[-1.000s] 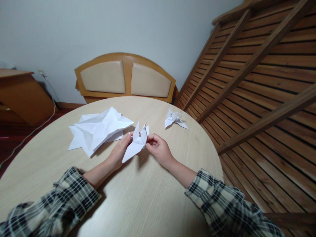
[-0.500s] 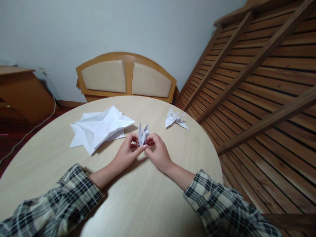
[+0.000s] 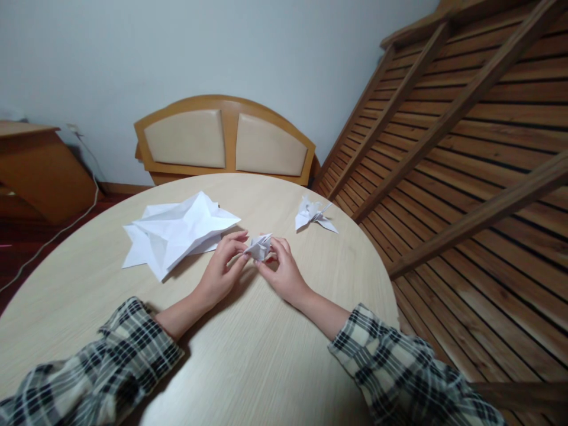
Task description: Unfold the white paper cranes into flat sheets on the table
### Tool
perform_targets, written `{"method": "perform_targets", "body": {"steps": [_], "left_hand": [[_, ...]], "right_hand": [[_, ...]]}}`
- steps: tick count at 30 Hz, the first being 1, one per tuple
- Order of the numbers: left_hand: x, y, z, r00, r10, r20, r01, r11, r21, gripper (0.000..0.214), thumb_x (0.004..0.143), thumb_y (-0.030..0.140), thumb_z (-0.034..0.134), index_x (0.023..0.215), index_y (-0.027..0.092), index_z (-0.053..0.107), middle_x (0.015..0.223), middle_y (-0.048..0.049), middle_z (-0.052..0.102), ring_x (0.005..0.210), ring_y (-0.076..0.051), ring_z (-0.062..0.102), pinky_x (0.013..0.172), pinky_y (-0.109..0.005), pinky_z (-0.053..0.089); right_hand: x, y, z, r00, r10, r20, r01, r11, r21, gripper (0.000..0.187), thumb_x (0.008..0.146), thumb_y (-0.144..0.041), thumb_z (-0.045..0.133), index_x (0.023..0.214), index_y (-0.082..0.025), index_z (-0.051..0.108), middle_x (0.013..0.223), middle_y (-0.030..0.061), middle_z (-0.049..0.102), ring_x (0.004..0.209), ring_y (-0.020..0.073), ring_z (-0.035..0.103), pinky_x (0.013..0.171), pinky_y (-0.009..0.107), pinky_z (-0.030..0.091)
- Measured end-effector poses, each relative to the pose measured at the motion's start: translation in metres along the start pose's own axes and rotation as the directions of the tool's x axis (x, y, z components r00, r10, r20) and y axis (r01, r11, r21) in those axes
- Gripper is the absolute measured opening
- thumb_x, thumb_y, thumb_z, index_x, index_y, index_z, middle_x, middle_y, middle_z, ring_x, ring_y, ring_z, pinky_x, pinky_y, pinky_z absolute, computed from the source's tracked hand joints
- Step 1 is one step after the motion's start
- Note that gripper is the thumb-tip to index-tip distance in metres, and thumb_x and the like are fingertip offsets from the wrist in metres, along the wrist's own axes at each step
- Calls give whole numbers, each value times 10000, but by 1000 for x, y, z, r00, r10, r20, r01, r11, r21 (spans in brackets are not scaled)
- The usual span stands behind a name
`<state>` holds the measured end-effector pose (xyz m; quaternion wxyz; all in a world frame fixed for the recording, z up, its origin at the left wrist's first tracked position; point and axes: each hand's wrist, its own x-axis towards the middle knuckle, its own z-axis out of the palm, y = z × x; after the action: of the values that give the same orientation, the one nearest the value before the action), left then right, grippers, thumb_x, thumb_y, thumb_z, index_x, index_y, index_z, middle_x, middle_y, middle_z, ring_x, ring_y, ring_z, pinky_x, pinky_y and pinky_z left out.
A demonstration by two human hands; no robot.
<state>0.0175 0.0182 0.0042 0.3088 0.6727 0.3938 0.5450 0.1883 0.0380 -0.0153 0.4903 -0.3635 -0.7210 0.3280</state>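
Note:
Between my two hands, just above the table, is a small white folded paper piece (image 3: 259,247) with several pointed layers, tilted over to one side. My left hand (image 3: 220,269) pinches its left tip, the thumb low and the forefinger close above. On the other side my right hand (image 3: 287,273) grips the piece with thumb and curled fingers, which partly hide its right edge. A finished-looking origami flower (image 3: 314,214) with curled petals lies farther back to the right. Large creased white paper sheets (image 3: 180,231) are stacked to the left, near my left fingers.
The round pale wooden table (image 3: 266,355) carries all the paper. A headboard (image 3: 228,136) with cream panels stands behind it against the wall. Wooden slats (image 3: 465,177) lean along the right side. A brown desk (image 3: 33,171) and a white cable (image 3: 57,234) are at the left.
The folded paper piece stood upright between my fingers and is now tipped over, its points toward the upper right. My left hand has shifted slightly left, its fingers less tightly curled.

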Motion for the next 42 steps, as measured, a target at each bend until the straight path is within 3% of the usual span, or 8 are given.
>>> {"method": "perform_targets", "body": {"steps": [3,7,15,21,30,34,37,42], "left_hand": [[-1,1,2,995,-63,76,69,994,-89,89,838,186,580,923,203,599,1331,-134,553,1237,-255,512,968,-426,454],[-1,3,3,992,-114,62,118,991,-66,85,793,163,601,868,202,615,1148,-113,663,1098,-249,592,911,-396,477],[-1,-3,3,995,-99,-14,100,995,15,136,803,190,650,937,202,628,865,-32,636,790,-180,565,795,-329,449],[0,0,5,993,-119,20,119,992,-33,145,848,282,624,959,190,601,832,-20,606,737,-158,540,706,-290,427],[4,-4,1,950,-307,56,311,912,-267,266,884,417,553,895,178,669,808,-33,634,739,-160,551,686,-286,454],[5,-3,0,942,-334,25,324,890,-321,164,782,318,687,864,178,657,794,-13,642,703,-135,554,661,-264,452],[5,-3,0,939,-342,-27,317,897,-308,155,778,311,693,838,180,635,730,9,618,641,-117,525,613,-250,429],[5,-4,-1,943,-330,-32,307,906,-291,158,795,324,680,839,187,615,736,10,605,662,-123,530,623,-255,433]], "right_hand": [[2,-3,-6,998,-55,35,56,997,-51,507,802,-87,605,1248,-324,561,1245,71,504,1155,211,546,914,385,524],[5,-9,-14,996,-86,39,89,993,-83,484,791,-39,582,1184,-322,585,1253,55,531,1215,209,513,940,397,502],[8,-11,-13,999,-38,-34,35,996,-85,89,821,-211,638,789,-226,556,791,-7,612,783,160,604,749,332,508],[5,-9,-9,999,41,-15,-39,996,77,335,838,-223,634,1129,-262,472,719,-56,594,709,140,616,690,290,496],[5,-8,-10,995,-45,89,40,997,59,95,894,-259,575,943,-249,655,885,21,598,854,165,582,747,313,519],[3,-14,-16,967,-131,216,112,989,98,288,956,-426,487,926,-233,698,968,51,573,970,182,566,903,371,467],[2,-19,-18,965,-96,244,57,985,164,501,998,-508,316,885,-216,708,1034,72,573,1012,192,564,963,409,429],[4,-17,-13,993,5,121,-24,988,152,181,873,-407,617,922,-234,591,896,25,596,866,175,593,798,347,495]]}}
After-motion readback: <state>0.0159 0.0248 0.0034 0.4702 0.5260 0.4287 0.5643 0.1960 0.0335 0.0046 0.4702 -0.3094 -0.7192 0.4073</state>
